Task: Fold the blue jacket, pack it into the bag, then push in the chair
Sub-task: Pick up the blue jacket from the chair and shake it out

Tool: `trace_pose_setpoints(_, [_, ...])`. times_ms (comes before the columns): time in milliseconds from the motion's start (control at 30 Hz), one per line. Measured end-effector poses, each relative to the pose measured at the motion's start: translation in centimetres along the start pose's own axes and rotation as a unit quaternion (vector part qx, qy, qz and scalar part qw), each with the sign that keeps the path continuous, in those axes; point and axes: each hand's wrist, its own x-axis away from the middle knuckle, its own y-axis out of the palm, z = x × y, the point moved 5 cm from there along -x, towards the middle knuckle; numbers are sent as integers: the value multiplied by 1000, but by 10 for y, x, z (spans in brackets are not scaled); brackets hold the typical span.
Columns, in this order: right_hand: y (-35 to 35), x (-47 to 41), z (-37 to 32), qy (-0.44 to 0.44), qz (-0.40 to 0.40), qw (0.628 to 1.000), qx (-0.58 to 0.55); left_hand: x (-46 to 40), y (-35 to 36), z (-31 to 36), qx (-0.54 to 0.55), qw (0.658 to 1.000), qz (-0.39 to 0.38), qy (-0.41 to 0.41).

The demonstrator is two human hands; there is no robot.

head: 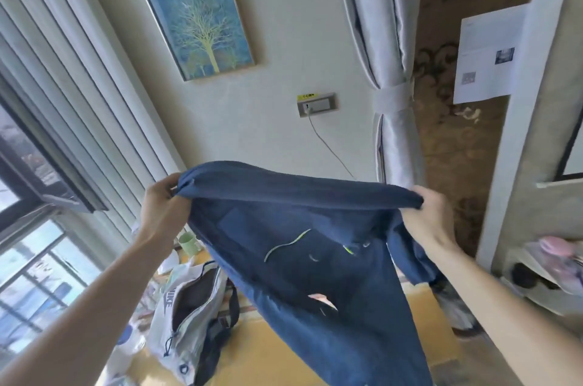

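one head-worn view, tilted, looking forward over the near hands toward the wall (268, 133).

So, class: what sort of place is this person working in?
Probably a room in a home: a framed tree picture hangs on the wall, a tied-back curtain hangs beside it, and a window is at the left.

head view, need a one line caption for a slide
Both hands, left hand and right hand, hold the blue jacket up, spread above the open bag.

a home: framed painting (191, 11), tied curtain (389, 63).
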Motion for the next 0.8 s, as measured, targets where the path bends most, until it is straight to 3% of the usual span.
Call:
trace_pose_setpoints(233, [6,-59,-104,-151,-6,988,20,-20,-2,-89,38,989,-84,-117])
trace_pose_setpoints(400, [96,-132,-144,-155,-1,979,134,-68,26,-187,95,962,-129,-221])
trace_pose_setpoints(667, [352,-239,-52,-50,-90,949,299,-176,110,-414,68,947,-94,-301])
trace_pose_setpoints(800, [436,-264,8,-43,-107,939,324,-206,135,-464,24,944,-67,-323])
